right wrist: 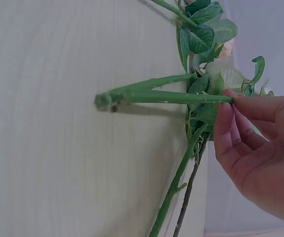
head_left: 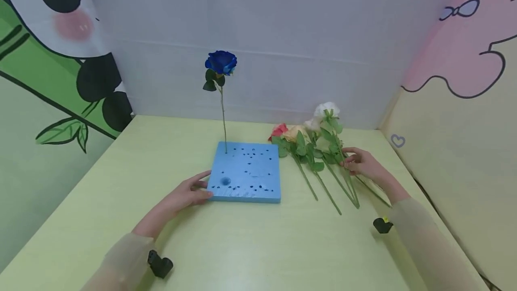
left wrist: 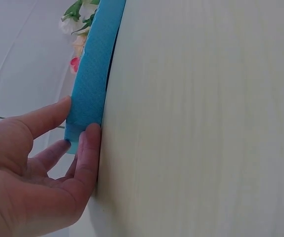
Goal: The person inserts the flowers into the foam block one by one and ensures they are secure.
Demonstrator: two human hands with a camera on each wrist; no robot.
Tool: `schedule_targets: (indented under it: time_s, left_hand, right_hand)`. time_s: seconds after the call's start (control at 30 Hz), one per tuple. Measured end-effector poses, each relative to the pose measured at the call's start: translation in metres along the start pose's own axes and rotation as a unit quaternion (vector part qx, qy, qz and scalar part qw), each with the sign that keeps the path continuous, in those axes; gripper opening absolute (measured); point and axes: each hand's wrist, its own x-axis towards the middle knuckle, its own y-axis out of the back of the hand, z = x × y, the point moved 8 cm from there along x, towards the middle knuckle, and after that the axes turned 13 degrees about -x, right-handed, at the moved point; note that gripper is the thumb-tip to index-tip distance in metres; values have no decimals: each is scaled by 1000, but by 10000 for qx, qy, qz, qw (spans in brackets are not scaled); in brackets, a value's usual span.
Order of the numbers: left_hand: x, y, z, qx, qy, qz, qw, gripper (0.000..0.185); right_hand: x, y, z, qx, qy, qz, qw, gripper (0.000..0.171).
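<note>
A blue foam block (head_left: 245,178) with many small holes lies on the table. One blue artificial rose (head_left: 221,63) stands upright in its back left part. My left hand (head_left: 190,194) grips the block's front left corner, thumb and fingers on either side of the edge in the left wrist view. Over on the right, my right hand (head_left: 361,163) pinches a green rose stem (right wrist: 181,97) between thumb and fingertips. The pinched stem belongs among the loose roses, where a white rose (head_left: 326,110) shows uppermost. Leaves hide part of the flower heads.
Next to the white rose lie a pink-red rose (head_left: 278,131) and a peach rose (head_left: 295,133), their stems pointing toward me. A pale cloth wall (head_left: 258,26) rises behind the table (head_left: 258,246). Another printed wall (head_left: 456,147) borders the right side.
</note>
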Motion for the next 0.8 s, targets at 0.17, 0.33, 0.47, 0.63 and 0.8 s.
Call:
schedule_targets:
  time_s: [0.17, 0.33, 0.47, 0.63, 0.8]
  left_hand:
    - [2, -2, 0, -15, 25, -74, 10000, 77]
    - [2, 0, 0, -9, 12, -45, 10000, 77]
    - [1, 1, 0, 3, -16, -52, 10000, 77]
    - [0, 1, -1, 49, -14, -16, 10000, 77]
    - [0, 0, 2, -15, -46, -50, 10000, 77]
  right_hand:
    - [10, 6, -7, -95, -238, 197, 9995, 57]
    - [23, 13, -26, -59, -282, 415, 9987, 58]
    - [31, 17, -41, 68, -345, 587, 9977, 58]
    - [42, 18, -56, 229, -301, 870, 9955, 57]
    - [47, 18, -80, 301, -5, 1210, 9922, 57]
